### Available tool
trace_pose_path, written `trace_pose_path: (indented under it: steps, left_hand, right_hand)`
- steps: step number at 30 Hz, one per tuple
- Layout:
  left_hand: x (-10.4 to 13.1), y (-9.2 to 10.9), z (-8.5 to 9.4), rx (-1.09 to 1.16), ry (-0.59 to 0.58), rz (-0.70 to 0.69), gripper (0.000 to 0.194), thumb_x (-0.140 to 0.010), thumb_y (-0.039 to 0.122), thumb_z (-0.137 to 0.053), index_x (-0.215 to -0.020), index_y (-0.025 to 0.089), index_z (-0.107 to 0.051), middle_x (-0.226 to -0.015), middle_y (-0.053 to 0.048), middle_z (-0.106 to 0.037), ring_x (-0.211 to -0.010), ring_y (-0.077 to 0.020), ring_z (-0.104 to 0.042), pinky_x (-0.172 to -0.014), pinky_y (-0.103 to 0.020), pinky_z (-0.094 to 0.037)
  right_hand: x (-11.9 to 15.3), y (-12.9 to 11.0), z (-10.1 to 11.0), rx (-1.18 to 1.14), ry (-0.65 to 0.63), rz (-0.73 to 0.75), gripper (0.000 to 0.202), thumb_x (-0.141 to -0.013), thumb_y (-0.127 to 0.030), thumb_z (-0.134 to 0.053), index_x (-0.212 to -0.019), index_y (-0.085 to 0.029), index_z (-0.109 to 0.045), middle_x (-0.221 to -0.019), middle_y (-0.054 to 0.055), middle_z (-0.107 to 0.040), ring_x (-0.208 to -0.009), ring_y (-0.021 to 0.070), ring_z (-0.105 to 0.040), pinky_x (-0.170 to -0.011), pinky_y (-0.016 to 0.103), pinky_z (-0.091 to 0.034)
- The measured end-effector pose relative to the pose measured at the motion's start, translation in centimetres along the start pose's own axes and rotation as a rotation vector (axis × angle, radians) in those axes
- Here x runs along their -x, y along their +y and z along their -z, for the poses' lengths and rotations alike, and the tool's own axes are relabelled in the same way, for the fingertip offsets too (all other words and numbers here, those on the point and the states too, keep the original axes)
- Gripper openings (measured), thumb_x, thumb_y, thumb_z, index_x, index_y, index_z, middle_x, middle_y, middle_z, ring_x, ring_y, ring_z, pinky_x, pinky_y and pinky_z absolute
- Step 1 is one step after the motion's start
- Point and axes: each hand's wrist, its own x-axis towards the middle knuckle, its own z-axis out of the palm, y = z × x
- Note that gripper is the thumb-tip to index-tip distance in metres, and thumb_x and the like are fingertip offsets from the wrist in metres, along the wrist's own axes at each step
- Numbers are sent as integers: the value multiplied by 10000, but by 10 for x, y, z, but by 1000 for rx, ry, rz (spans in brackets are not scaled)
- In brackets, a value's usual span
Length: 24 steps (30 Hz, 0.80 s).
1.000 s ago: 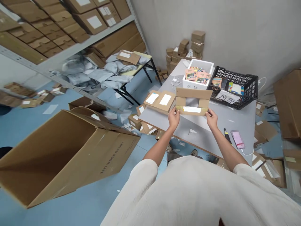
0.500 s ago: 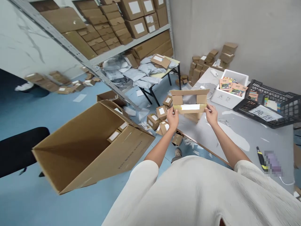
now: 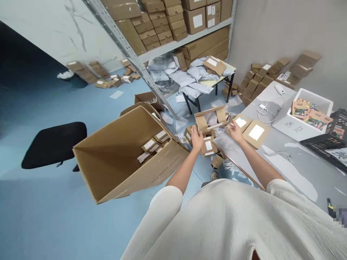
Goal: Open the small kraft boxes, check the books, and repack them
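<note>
A small open cardboard box (image 3: pixel 201 122) with raised flaps is just beyond my hands, over several labelled boxes (image 3: pixel 208 146) on the floor. My left hand (image 3: pixel 197 139) is near its left end, fingers stretched and thumb apart, apparently not gripping it. Off its right end is my right hand (image 3: pixel 235 131), above the table edge, with fingers loosely bent and apart and nothing seen in them. Close to that hand, two flat cardboard boxes with white labels lie on the grey table (image 3: pixel 273 166); the nearer flat box (image 3: pixel 254 133) shows fully.
A large open carton (image 3: pixel 108 173) with several labelled boxes inside stands at left, beside a black chair (image 3: pixel 55 144). Behind are a metal shelf (image 3: pixel 184 42) and a small table (image 3: pixel 230 69) heaped with grey parcels. A white bin (image 3: pixel 295 124) and a black crate (image 3: pixel 322 146) stand right.
The open box has left my hands and moved forward and down toward the floor boxes. My hands have come apart from it. The view has turned left, showing two flat boxes on the table.
</note>
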Motion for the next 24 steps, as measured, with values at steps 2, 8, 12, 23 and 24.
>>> trace_pose_path:
  steps: [2, 8, 12, 23, 24]
  left_hand:
    - [-4, -10, -3, 2, -14, 34, 637, -1028, 291, -613, -1653, 217, -520, -1699, -150, -528, -1658, -310, -396, -1401, -509, -302]
    - [-3, -19, -26, 40, -169, 69, 554, -1002, 228, -600, -1556, 203, -609, -1619, -185, -573, -1590, -333, -485, -1356, -542, -370]
    - [-4, -12, -52, 77, -268, 70, 530, -1003, 261, -631, -1532, 231, -624, -1559, -166, -609, -1525, -321, -552, -1317, -527, -422]
    - [19, 33, -147, 122, -646, 2, 509, -979, 191, -658, -1488, 182, -663, -1460, -179, -689, -1381, -310, -670, -1216, -498, -521]
    - [23, 39, -157, 120, -689, -9, 502, -974, 185, -658, -1476, 180, -670, -1456, -178, -698, -1376, -313, -675, -1211, -501, -527]
  right_hand:
    - [-2, 8, -7, 10, -15, -45, 730, -897, -493, -691, -1575, -228, -626, -1506, 166, -681, -1328, 327, -690, -1159, 557, -561]
    - [9, 31, 12, 59, 15, -115, 510, -882, -528, -716, -1271, -203, -769, -1402, 167, -748, -1202, 303, -731, -1140, 572, -567]
    - [18, 41, 39, 123, 57, -178, 431, -882, -497, -693, -1178, -199, -790, -1328, 161, -779, -1129, 311, -746, -1094, 582, -582]
    - [74, 81, 128, 206, 311, -360, 350, -807, -411, -710, -1082, -215, -804, -1289, 133, -786, -1150, 306, -741, -1140, 568, -552]
    - [80, 85, 136, 224, 338, -377, 344, -788, -402, -720, -1067, -219, -807, -1277, 127, -787, -1162, 313, -733, -1155, 577, -540]
